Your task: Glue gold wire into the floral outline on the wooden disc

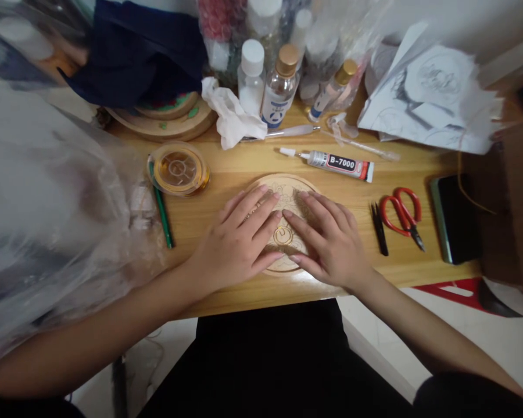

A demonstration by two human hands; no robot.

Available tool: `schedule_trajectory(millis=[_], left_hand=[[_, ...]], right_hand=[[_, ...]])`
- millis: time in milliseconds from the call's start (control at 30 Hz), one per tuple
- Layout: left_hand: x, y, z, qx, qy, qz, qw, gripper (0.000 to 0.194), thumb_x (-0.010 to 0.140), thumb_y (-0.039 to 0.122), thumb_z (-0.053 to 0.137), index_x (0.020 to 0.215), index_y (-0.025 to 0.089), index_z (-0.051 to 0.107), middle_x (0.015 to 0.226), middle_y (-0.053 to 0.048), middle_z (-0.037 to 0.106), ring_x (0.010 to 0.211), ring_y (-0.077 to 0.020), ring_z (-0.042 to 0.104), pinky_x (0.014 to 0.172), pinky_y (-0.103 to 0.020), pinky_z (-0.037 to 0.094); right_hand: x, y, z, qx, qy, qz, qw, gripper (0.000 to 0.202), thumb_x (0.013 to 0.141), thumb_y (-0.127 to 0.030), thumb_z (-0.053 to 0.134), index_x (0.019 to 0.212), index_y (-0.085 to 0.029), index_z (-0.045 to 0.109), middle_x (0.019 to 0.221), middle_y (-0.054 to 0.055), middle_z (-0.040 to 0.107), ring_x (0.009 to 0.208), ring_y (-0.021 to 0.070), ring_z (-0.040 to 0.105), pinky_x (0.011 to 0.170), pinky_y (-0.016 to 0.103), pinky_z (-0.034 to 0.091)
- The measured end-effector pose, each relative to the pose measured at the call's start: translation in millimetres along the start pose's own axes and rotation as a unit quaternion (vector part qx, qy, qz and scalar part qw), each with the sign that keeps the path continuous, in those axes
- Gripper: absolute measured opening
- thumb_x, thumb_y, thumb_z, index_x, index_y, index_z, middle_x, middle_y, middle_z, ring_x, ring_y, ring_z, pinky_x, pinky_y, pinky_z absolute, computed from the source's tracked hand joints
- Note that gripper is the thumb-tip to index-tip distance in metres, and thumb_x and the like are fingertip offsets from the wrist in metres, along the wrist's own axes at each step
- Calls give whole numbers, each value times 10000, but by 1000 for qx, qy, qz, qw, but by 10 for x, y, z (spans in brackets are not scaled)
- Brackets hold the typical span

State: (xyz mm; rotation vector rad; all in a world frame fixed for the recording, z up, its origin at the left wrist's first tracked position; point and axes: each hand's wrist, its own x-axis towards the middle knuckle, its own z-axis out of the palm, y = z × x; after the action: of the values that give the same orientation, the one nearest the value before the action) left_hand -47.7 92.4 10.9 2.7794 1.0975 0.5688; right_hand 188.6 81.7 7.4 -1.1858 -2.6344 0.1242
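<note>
A round wooden disc with a fine line drawing lies on the table in front of me. Near its middle is a small spiral of gold wire. My left hand rests flat on the disc's left side, fingers outstretched. From the other side, my right hand lies on it with its fingers spread. Both sets of fingertips frame the gold spiral, and the hands hide much of the drawing. Behind the disc lies a B-7000 glue tube with its thin nozzle pointing left.
Right of my hands lie black tweezers, red-handled cutters and a phone. A spool of gold wire and a green pencil sit left, beside plastic sheeting. Bottles, tissue and paper drawings stand behind.
</note>
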Motion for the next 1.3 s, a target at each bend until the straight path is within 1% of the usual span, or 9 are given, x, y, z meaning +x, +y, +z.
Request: schedule_trajectory(millis=[100,300,433,600,800,967,1133,1200,1300], left_hand=[[-4,-7,-8,-7,-10,2,1000,502,974,465,520,1246,57,628,1366,-194,608,1334,-389,506,1074,-526,456],[-9,4,-5,-21,-18,-8,1000,499,973,458,524,1267,66,617,1379,-203,593,1356,-395,477,1078,-544,452],[-24,7,15,-39,-10,-13,999,486,955,421,569,1273,57,612,1387,-222,576,1360,-406,466,1092,-562,434],[-40,-3,29,-63,-11,-23,998,458,953,391,574,1280,72,609,1417,-239,542,1386,-413,430,1104,-602,407],[-45,2,39,-44,-6,-26,999,456,963,409,548,1271,79,614,1414,-230,551,1377,-400,448,1081,-584,442],[-63,4,53,-63,-7,-37,997,452,954,392,568,1290,92,604,1446,-230,520,1406,-397,413,1108,-593,407],[-60,4,43,-62,-5,-36,997,452,950,392,578,1289,95,610,1442,-222,527,1398,-396,422,1097,-576,416],[-55,2,35,-60,-7,-35,998,450,956,391,569,1287,89,611,1439,-222,532,1391,-398,429,1086,-572,430],[-53,-2,27,-53,-7,-30,998,451,957,384,566,1284,76,607,1435,-222,538,1382,-403,439,1081,-572,441]], right_hand=[[-1,3,4,-2,-3,-5,1000,628,958,-583,428,1459,-205,458,1529,177,431,1409,346,409,1088,517,382],[-4,5,23,-4,-4,-1,1000,647,952,-588,438,1520,-286,362,1554,123,421,1384,346,438,1090,548,373],[-13,8,26,-6,7,0,1000,637,951,-584,437,1499,-262,400,1541,141,426,1358,345,451,1074,545,388],[-29,17,19,24,38,5,999,620,933,-558,496,1493,-306,411,1548,103,425,1312,344,478,1059,551,397],[-27,-3,13,4,54,-9,998,602,951,-533,480,1481,-251,431,1489,135,484,1295,325,487,1053,518,404],[-61,-12,20,10,66,-19,998,554,944,-540,498,1448,-311,483,1503,86,489,1260,314,509,1030,510,407],[-66,-6,17,7,58,-18,998,495,946,-504,510,1405,-319,531,1492,71,505,1254,309,510,1018,507,411],[-63,-6,9,1,58,-16,998,491,947,-518,497,1397,-324,538,1483,76,509,1244,312,515,1009,511,419],[-60,-11,2,-6,80,-29,996,483,955,-514,487,1370,-280,560,1446,118,525,1226,303,523,994,496,436]])
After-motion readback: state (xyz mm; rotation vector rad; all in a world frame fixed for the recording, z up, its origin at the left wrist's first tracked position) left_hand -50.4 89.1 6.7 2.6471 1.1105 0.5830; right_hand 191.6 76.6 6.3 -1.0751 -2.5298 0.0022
